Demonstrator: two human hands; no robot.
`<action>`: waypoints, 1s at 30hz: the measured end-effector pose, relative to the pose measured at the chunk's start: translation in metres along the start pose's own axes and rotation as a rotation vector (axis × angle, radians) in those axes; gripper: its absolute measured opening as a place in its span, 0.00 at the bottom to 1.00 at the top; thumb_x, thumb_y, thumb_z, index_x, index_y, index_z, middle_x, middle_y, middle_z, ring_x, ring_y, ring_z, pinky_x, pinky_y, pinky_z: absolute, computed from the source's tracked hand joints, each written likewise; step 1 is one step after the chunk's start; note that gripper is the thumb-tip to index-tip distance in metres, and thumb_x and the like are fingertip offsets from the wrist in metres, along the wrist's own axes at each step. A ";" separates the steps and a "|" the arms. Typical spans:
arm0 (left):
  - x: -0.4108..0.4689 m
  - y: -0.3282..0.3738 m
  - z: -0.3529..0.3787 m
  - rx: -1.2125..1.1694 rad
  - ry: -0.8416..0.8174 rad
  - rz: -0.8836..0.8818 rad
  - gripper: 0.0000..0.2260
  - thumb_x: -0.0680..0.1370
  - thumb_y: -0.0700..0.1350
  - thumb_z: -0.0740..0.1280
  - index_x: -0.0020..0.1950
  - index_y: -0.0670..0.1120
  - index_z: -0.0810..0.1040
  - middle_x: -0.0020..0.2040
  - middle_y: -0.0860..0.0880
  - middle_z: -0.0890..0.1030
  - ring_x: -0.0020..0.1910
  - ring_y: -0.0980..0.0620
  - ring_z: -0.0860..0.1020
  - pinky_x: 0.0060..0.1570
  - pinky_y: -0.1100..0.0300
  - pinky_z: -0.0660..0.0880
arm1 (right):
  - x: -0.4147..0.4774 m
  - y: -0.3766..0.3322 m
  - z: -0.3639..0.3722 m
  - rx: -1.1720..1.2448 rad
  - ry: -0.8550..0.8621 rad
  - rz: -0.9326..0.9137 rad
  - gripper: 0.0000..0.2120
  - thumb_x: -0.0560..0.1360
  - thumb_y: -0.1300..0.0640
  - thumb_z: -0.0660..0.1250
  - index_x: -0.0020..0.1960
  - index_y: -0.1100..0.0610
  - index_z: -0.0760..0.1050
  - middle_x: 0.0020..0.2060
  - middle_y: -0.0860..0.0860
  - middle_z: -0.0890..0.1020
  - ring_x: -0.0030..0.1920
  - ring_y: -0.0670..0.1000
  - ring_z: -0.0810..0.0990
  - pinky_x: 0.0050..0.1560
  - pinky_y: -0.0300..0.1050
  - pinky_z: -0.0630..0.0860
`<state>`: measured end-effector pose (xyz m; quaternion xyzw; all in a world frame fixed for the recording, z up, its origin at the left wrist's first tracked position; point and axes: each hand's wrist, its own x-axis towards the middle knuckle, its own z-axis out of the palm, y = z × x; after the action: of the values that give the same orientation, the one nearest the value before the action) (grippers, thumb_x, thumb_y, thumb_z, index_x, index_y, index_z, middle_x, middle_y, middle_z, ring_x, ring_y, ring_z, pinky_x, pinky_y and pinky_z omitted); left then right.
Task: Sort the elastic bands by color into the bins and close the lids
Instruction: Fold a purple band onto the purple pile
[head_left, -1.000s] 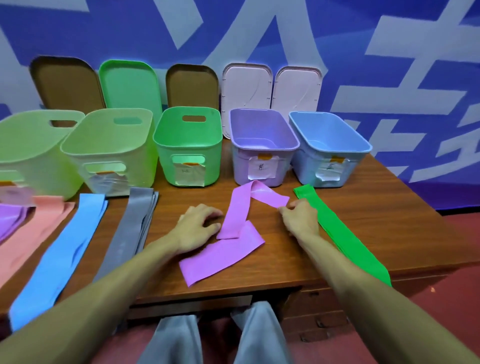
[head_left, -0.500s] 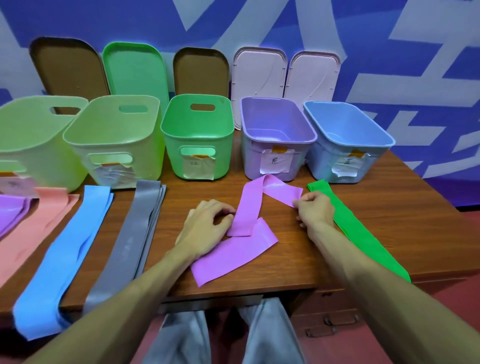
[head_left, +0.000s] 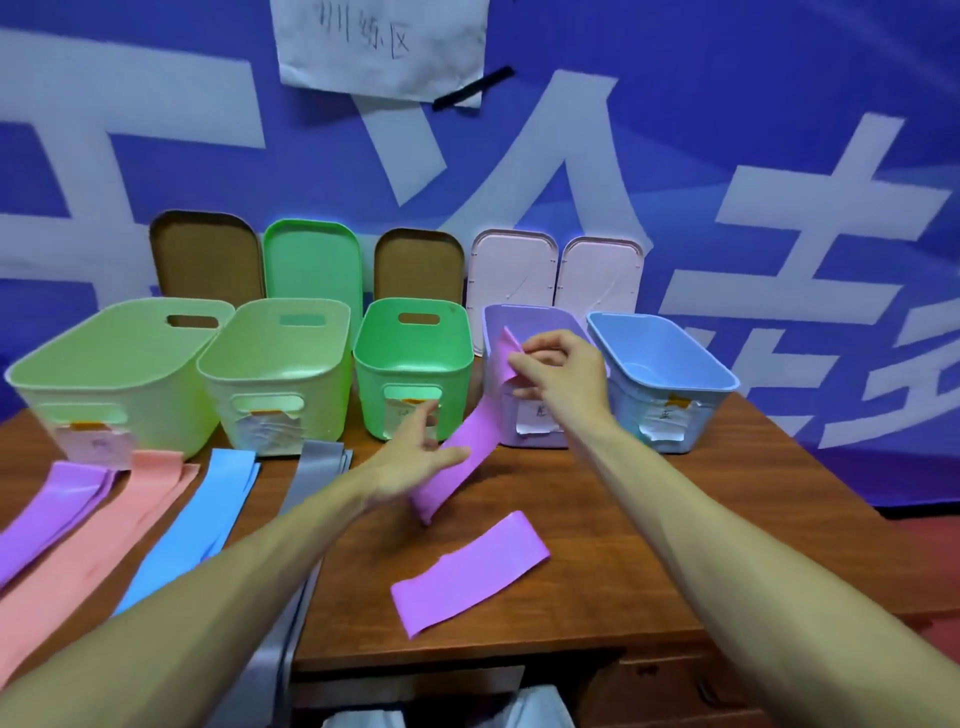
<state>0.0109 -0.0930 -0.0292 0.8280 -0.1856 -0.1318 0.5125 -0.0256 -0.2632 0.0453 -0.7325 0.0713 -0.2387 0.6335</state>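
- My right hand (head_left: 558, 371), raised over the purple bin (head_left: 543, 318), pinches the purple band (head_left: 478, 441) by its upper end.
- My left hand (head_left: 415, 462) — arm outstretched — grips it lower down (thumb on top).

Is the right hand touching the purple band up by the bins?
Touching. In the head view the right hand pinches the upper end of the purple band over the purple bin.
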 end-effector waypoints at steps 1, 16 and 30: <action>0.000 0.005 -0.007 0.032 0.039 0.037 0.37 0.75 0.45 0.70 0.77 0.46 0.51 0.73 0.45 0.62 0.67 0.50 0.67 0.64 0.58 0.66 | -0.002 -0.012 0.006 0.037 -0.031 -0.007 0.08 0.71 0.67 0.71 0.40 0.58 0.74 0.34 0.56 0.80 0.31 0.49 0.80 0.30 0.38 0.79; -0.083 0.002 -0.106 -0.228 0.015 0.109 0.05 0.74 0.39 0.70 0.49 0.42 0.80 0.41 0.48 0.81 0.40 0.56 0.78 0.45 0.61 0.75 | -0.040 -0.116 0.094 0.458 -0.329 -0.069 0.06 0.72 0.69 0.68 0.42 0.60 0.75 0.31 0.51 0.79 0.28 0.47 0.77 0.30 0.39 0.79; -0.216 -0.099 -0.237 -0.160 0.351 -0.127 0.03 0.77 0.41 0.67 0.44 0.46 0.79 0.33 0.52 0.74 0.33 0.55 0.69 0.30 0.64 0.62 | -0.065 -0.061 0.239 -0.010 -0.437 -0.086 0.08 0.72 0.67 0.68 0.50 0.62 0.78 0.31 0.53 0.79 0.24 0.42 0.76 0.24 0.34 0.72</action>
<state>-0.0685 0.2322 -0.0082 0.8049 -0.0296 -0.0317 0.5918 0.0106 -0.0117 0.0669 -0.7722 -0.0979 -0.1005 0.6197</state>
